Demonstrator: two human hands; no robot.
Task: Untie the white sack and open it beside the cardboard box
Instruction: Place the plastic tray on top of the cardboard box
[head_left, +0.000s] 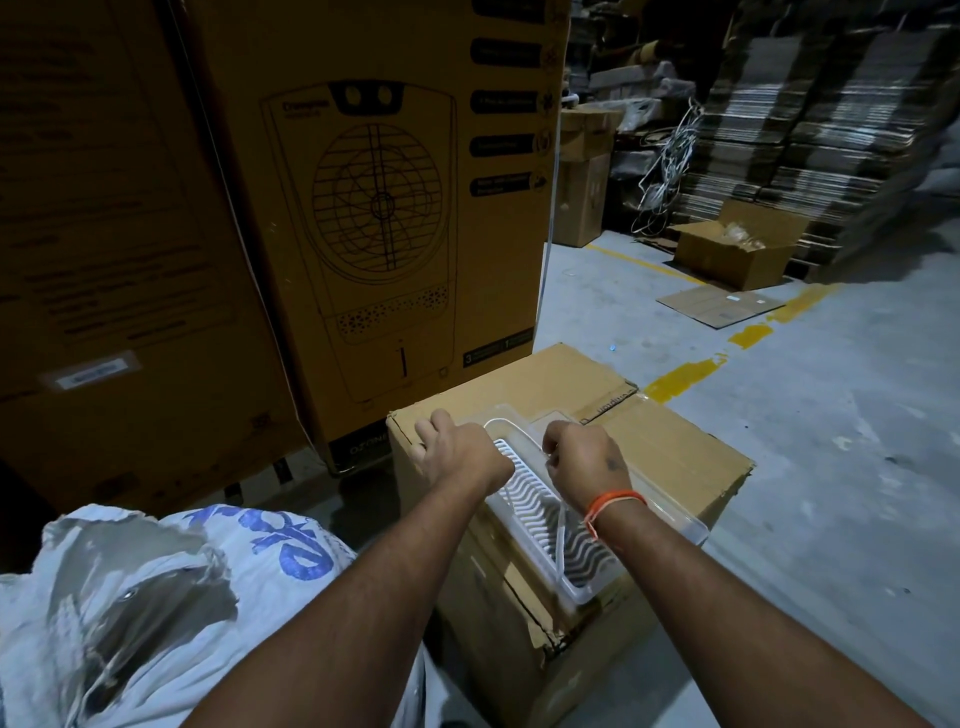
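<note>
The white sack (156, 597) with blue print lies at the lower left, its top crumpled and gaping. Right of it stands the cardboard box (675, 467), closed, with a white ribbed plastic tray (540, 514) lying on its top. My left hand (457, 452) holds the far left rim of that tray with curled fingers. My right hand (582, 457), an orange thread at its wrist, grips the tray's far end beside it. Neither hand touches the sack.
Tall printed cooler cartons (374, 208) stand close behind the box and sack. Grey concrete floor with yellow line marks (685, 374) spreads to the right. An open carton (737, 249), a flat cardboard sheet (717, 306) and stacks of flattened cardboard (810, 130) fill the far right.
</note>
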